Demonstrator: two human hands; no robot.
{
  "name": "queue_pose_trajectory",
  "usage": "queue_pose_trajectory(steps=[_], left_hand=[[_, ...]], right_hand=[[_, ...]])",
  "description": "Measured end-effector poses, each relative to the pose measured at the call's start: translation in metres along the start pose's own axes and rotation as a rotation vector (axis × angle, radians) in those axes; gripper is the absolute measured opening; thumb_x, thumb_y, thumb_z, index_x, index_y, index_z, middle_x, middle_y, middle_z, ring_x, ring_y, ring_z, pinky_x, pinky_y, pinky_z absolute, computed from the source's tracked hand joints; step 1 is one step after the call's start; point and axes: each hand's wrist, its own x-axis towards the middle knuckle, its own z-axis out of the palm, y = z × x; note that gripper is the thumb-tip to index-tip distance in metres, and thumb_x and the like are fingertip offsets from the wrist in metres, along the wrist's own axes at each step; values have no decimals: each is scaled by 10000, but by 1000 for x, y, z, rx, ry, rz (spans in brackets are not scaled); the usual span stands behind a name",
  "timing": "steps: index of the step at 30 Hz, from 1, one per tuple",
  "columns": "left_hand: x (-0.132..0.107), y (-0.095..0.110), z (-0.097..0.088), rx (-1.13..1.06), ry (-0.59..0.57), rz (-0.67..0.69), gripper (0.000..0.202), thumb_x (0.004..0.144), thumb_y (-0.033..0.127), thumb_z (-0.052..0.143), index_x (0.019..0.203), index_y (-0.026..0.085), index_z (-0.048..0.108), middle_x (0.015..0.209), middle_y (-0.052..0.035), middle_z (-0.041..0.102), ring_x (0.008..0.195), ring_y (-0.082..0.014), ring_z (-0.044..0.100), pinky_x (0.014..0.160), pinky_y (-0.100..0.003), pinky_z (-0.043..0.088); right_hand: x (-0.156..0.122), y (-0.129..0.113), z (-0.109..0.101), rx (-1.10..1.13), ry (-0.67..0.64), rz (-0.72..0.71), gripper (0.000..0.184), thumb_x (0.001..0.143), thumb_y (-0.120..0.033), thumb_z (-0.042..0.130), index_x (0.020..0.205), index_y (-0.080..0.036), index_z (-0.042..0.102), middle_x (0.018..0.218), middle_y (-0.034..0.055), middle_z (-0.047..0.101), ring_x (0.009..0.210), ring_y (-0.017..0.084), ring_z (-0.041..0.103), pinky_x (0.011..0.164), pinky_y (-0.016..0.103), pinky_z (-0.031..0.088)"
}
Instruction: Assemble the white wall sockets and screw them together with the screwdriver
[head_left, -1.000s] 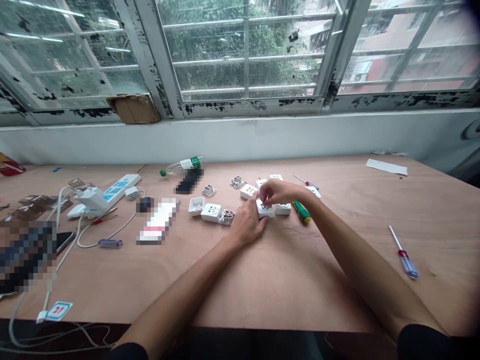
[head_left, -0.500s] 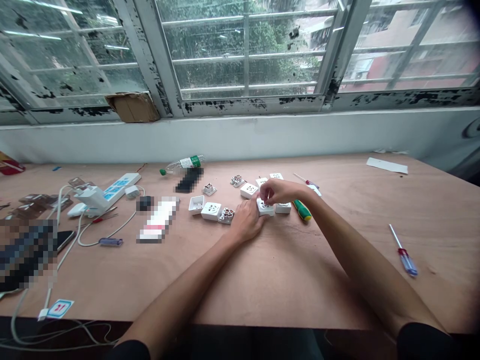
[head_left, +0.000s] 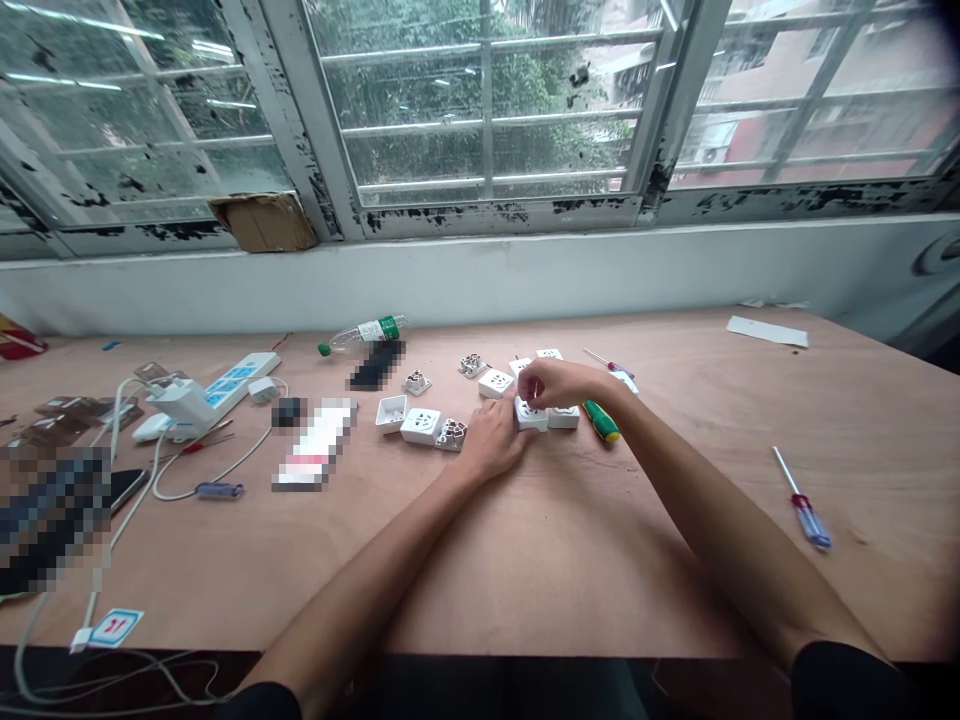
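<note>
My left hand point(head_left: 495, 437) grips the side of a white socket box point(head_left: 531, 414), steadying it flat on the table. Over its slotted face, the fingers of my right hand point(head_left: 559, 382) are pinched together, pointing down; whatever they may hold is too small or hidden to make out. Several similar sockets lie close by: one behind point(head_left: 496, 383), one to the right point(head_left: 564, 417), and one left of my left hand point(head_left: 421, 426). Beside that last one are an open-backed socket insert point(head_left: 451, 434) and a hollow white box point(head_left: 391, 413).
A green-and-yellow screwdriver handle point(head_left: 601, 422) lies right of the sockets. Another screwdriver point(head_left: 808, 515) rests farther right. A plastic bottle point(head_left: 367, 333) lies at the back. On the left are a power strip point(head_left: 241, 385), cables and a phone point(head_left: 127, 488).
Both hands keep their places at the socket, with the right fingers still pinched above it. The whole view shifts slightly; nothing on the table has visibly moved.
</note>
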Motion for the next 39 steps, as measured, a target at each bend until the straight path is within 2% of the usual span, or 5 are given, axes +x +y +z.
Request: queue_pose_trajectory(steps=[4, 17, 27, 34, 39], left_hand=[[3, 0, 1, -63, 2, -29, 542, 883, 413, 604, 1346, 202, 420, 1276, -121, 597, 1153, -329, 515, 949, -460, 428], [1, 2, 1, -66, 16, -4, 494, 891, 403, 610, 1305, 201, 435, 1246, -117, 600, 1144, -316, 519, 957, -444, 421], [0, 0, 3, -54, 33, 6, 513, 905, 428, 587, 1336, 210, 414, 1251, -120, 602, 1141, -322, 526, 947, -450, 427], [0, 1, 3, -63, 21, 1, 679, 897, 394, 605, 1468, 221, 280, 1292, -126, 591, 1166, -322, 522, 975, -462, 411], [0, 0, 3, -61, 22, -1, 682, 892, 397, 613, 1463, 213, 289, 1318, -128, 579, 1177, -324, 515, 976, -459, 417]], right_hand=[[3, 5, 2, -12, 17, -31, 231, 652, -49, 585, 824, -188, 655, 857, 23, 677, 782, 157, 611, 602, 248, 416], [5, 6, 6, -90, 4, 24, 258, 661, -25, 608, 855, -191, 644, 921, 38, 688, 815, 169, 622, 613, 246, 428], [0, 6, -1, -41, -27, 30, 390, 684, -35, 582, 1022, -217, 655, 924, 23, 726, 850, 172, 644, 632, 258, 434], [-10, -9, -7, -175, -29, 75, 268, 672, -24, 573, 845, -210, 660, 914, 39, 692, 829, 175, 617, 627, 269, 403], [-11, -16, -6, -200, -35, 90, 215, 675, -19, 571, 765, -207, 624, 857, 36, 672, 791, 175, 599, 600, 281, 370]])
